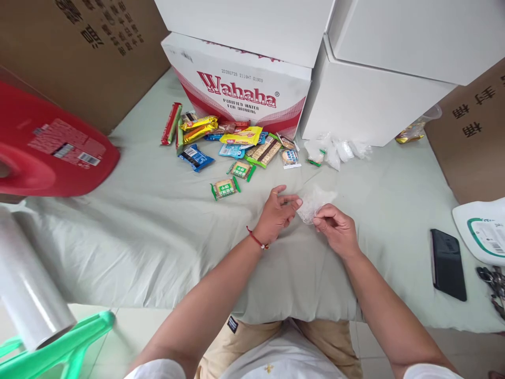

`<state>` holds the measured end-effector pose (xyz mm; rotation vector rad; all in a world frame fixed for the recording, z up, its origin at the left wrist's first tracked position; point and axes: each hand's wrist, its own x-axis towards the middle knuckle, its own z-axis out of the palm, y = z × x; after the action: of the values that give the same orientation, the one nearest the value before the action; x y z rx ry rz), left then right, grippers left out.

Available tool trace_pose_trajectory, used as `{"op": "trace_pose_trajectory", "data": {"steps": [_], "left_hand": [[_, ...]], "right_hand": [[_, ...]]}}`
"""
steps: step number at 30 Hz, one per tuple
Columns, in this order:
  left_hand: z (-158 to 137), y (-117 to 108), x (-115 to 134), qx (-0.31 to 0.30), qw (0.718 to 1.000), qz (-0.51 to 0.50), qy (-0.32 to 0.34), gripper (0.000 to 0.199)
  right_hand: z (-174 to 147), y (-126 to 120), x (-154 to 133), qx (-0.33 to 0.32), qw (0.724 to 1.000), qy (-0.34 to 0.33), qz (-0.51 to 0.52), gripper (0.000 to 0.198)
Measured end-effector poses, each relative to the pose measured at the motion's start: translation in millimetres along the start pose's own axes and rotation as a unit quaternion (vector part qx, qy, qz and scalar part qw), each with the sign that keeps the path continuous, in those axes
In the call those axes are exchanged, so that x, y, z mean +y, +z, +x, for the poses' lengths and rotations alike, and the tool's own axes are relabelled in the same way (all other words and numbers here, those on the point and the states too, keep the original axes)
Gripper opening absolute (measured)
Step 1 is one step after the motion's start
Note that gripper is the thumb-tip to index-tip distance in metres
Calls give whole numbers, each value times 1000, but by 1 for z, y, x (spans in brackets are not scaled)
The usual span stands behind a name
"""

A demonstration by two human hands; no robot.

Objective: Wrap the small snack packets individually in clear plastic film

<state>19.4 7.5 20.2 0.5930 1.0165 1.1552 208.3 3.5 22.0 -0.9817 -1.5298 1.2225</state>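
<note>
A piece of crumpled clear plastic film (317, 200) lies between my two hands, just above the cloth. My right hand (338, 227) pinches its lower right edge between thumb and bent fingers. At its left edge, my left hand (278, 211) has the thumb and a fingertip together on the film, while another finger points away from it. Beyond the hands lie two green-and-clear biscuit packets (225, 188). Behind these is a pile of wrapped snacks, among them a yellow packet (242, 136), a blue packet (196, 158) and a small round biscuit pack (290, 157).
Crumpled clear plastic bags (343, 151) lie by the white boxes (371, 100). A Wahaha carton (252, 95) stands behind the snacks. On the left are a red jug (59, 147) and a film roll (31, 284). A phone (448, 263) and scissors (493, 279) lie right.
</note>
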Motion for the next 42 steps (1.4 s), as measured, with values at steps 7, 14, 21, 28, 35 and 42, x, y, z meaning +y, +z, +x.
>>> {"op": "trace_pose_trajectory", "data": {"steps": [7, 14, 21, 28, 35, 42], "left_hand": [[6, -5, 6, -9, 997, -69, 39, 55], [12, -6, -6, 42, 989, -8, 142, 39], [4, -3, -7, -8, 982, 46, 182, 45], [3, -7, 11, 37, 996, -72, 47, 65], [8, -11, 4, -84, 989, 70, 95, 53], [8, -13, 0, -96, 981, 69, 157, 58]], "right_hand": [[15, -16, 4, 88, 975, 94, 180, 23], [18, -22, -26, 251, 966, -22, -66, 30], [43, -3, -39, 110, 936, -16, -335, 17], [37, -16, -46, -70, 944, -75, -312, 11], [23, -27, -49, -116, 929, -89, -340, 13], [17, -28, -58, -97, 902, -85, -411, 14]]}}
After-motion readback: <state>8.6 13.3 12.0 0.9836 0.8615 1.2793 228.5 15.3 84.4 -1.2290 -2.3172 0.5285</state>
